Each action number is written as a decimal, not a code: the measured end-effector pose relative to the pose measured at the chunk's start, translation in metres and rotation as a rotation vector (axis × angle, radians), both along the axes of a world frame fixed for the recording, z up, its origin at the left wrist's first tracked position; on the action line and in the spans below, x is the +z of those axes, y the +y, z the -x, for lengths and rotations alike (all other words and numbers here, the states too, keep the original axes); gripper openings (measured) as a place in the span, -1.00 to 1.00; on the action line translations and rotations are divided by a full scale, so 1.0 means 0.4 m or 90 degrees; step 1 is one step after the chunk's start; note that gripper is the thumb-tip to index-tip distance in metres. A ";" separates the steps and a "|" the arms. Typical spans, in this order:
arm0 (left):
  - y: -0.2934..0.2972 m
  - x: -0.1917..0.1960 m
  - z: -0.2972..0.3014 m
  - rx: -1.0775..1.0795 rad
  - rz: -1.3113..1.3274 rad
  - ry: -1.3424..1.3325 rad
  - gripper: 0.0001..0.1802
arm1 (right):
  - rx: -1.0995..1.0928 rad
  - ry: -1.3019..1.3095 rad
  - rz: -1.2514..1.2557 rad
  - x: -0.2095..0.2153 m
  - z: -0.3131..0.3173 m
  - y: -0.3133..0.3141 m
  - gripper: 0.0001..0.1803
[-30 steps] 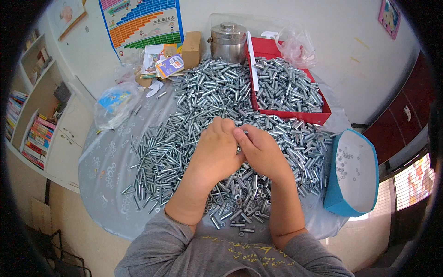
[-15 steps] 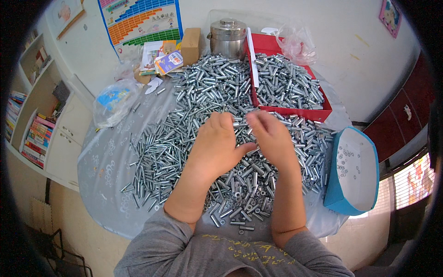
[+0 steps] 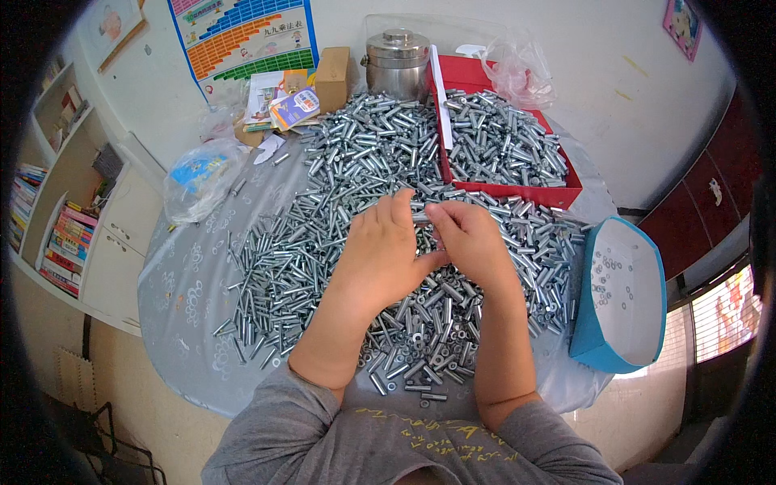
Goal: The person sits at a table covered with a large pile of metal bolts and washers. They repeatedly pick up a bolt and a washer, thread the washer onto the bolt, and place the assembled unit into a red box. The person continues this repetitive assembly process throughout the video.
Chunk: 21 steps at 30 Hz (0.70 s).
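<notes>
The fingers of the left hand (image 3: 380,250) and right hand (image 3: 471,241) meet tip to tip, pinched together on one small metal bolt (image 3: 421,217) held between them above the heap. Right under the fingers lies the pile of bolts (image 3: 323,242), spread over the grey surface (image 3: 182,299). Just beyond the fingers stands a red tray (image 3: 558,196) filled with more bolts. To the right of the right fingers sits a blue tub (image 3: 618,291) holding a few nuts. Farther beyond, a steel pot (image 3: 396,61).
</notes>
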<state>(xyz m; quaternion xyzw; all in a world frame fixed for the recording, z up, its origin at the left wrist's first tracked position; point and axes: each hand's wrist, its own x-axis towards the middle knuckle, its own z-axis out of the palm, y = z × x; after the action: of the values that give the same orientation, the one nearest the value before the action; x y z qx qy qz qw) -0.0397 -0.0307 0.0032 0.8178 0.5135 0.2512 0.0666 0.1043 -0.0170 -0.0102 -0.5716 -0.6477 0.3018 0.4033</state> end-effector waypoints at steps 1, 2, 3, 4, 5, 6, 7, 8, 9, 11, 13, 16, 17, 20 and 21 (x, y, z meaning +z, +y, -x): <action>0.000 0.003 -0.001 0.024 0.012 0.021 -0.09 | -0.030 -0.011 -0.002 -0.001 -0.005 0.003 -0.69; 0.001 0.005 -0.002 0.049 0.023 0.043 -0.06 | -0.093 -0.061 -0.026 -0.005 -0.019 0.012 -0.70; 0.009 0.006 0.000 0.088 0.025 0.031 -0.03 | -0.156 -0.111 -0.049 -0.010 -0.042 0.025 -0.69; 0.019 0.006 0.008 0.128 0.024 0.018 -0.01 | -0.218 -0.162 -0.074 -0.017 -0.060 0.032 -0.66; 0.027 0.005 0.014 0.167 0.023 0.005 0.02 | -0.252 -0.169 -0.134 -0.026 -0.075 0.035 -0.61; 0.031 0.002 0.018 0.180 -0.010 -0.005 0.03 | -0.286 -0.176 -0.193 -0.036 -0.088 0.036 -0.55; 0.036 -0.001 0.021 0.194 -0.041 -0.013 0.05 | -0.318 -0.182 -0.251 -0.037 -0.092 0.037 -0.47; 0.038 -0.002 0.022 0.208 -0.073 -0.020 0.06 | -0.299 -0.157 -0.227 -0.030 -0.093 0.035 -0.43; 0.038 -0.001 0.023 0.201 -0.082 -0.012 0.05 | -0.280 -0.132 -0.203 -0.014 -0.094 0.029 -0.38; 0.038 -0.002 0.021 0.183 -0.099 0.004 0.02 | -0.257 -0.111 -0.195 -0.009 -0.096 0.030 -0.33; 0.036 -0.003 0.019 0.157 -0.076 0.049 -0.01 | -0.243 -0.116 -0.226 -0.019 -0.097 0.038 -0.33; 0.037 -0.015 0.018 0.123 -0.089 0.072 -0.03 | -0.208 -0.120 -0.188 -0.014 -0.097 0.039 -0.33; 0.038 -0.019 0.017 0.113 -0.102 0.072 -0.04 | -0.212 -0.138 -0.196 -0.017 -0.097 0.040 -0.34; 0.042 -0.021 0.013 0.096 -0.083 0.073 -0.05 | -0.226 -0.207 -0.210 -0.040 -0.105 0.049 -0.35; 0.043 -0.023 0.013 0.094 -0.078 0.080 -0.05 | -0.233 -0.238 -0.208 -0.050 -0.109 0.054 -0.35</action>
<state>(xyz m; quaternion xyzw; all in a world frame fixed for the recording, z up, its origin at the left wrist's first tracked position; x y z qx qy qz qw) -0.0448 -0.0133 -0.0059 0.7944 0.5592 0.2343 -0.0349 0.1480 0.0045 -0.0303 -0.6518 -0.6372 0.0055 0.4113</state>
